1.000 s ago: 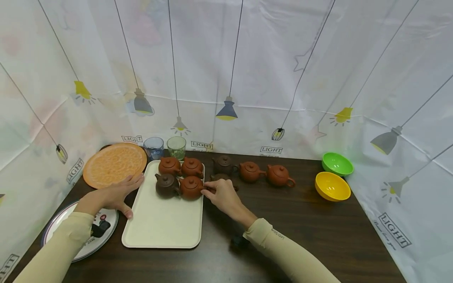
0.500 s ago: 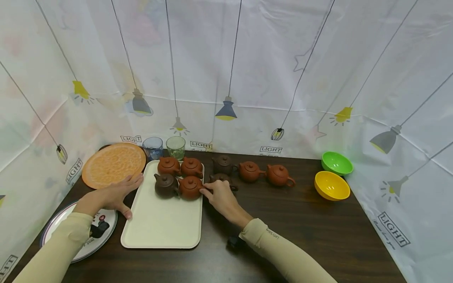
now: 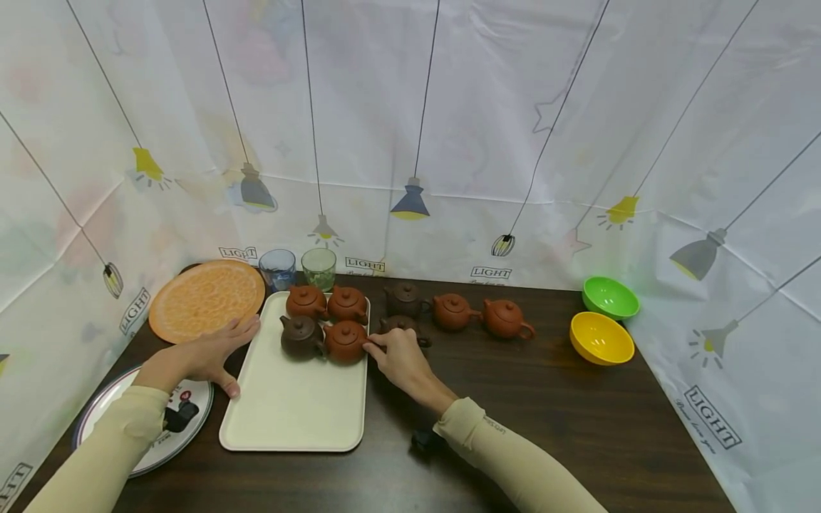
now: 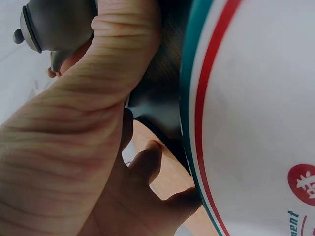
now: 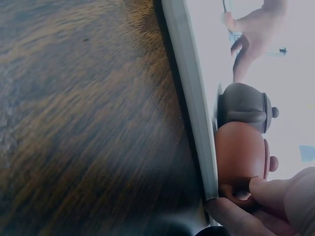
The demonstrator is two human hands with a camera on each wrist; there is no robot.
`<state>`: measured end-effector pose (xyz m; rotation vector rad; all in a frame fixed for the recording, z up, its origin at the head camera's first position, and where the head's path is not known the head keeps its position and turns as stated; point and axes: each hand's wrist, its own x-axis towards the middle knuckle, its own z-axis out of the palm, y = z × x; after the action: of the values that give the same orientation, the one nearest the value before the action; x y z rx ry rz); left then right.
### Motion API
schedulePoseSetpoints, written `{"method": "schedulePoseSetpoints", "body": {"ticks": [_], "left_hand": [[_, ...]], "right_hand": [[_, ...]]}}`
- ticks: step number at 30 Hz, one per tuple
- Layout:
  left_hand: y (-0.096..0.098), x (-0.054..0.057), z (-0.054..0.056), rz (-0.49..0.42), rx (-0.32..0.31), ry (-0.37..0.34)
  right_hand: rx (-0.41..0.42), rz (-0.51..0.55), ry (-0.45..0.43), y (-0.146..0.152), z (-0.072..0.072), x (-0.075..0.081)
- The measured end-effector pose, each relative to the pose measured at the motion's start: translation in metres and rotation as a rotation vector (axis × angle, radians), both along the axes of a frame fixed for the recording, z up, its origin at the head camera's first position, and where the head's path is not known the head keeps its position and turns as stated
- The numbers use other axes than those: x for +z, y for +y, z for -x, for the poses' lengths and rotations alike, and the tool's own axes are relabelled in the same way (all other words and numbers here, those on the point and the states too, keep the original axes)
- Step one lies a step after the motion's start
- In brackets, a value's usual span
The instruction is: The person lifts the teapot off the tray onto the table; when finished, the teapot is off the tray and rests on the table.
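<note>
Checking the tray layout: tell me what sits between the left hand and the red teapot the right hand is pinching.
In the head view, bare cream tray and one dark brown teapot lie between the left hand and the red teapot beside the right hand.

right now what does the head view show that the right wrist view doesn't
Only the head view shows the orange plate, two glasses, green bowl, yellow bowl and four teapots off the tray. Only the right wrist view shows, up close, the fingertips pinching the red-brown teapot by its handle. Both show the cream tray, the dark brown teapot beside it, the right hand and the left hand.
</note>
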<state>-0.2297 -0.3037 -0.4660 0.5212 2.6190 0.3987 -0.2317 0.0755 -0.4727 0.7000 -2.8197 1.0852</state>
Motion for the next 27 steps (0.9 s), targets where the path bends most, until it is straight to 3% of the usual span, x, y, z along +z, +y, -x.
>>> {"method": "schedulePoseSetpoints", "body": {"ticks": [6, 12, 20, 27], "left_hand": [[-0.001, -0.001, -0.001, -0.003, 0.001, 0.003], [-0.002, -0.001, 0.001, 0.0, -0.004, 0.009], [-0.005, -0.003, 0.002, 0.006, -0.018, 0.02], [-0.004, -0.005, 0.004, 0.003, -0.026, 0.025]], "right_hand": [[-0.004, -0.005, 0.028, 0.003, -0.003, 0.004], [-0.039, 0.047, 0.059, 0.018, -0.006, 0.02], [-0.107, 0.051, 0.099, 0.066, -0.007, 0.048], [-0.188, -0.028, 0.106, 0.121, -0.006, 0.045]]}}
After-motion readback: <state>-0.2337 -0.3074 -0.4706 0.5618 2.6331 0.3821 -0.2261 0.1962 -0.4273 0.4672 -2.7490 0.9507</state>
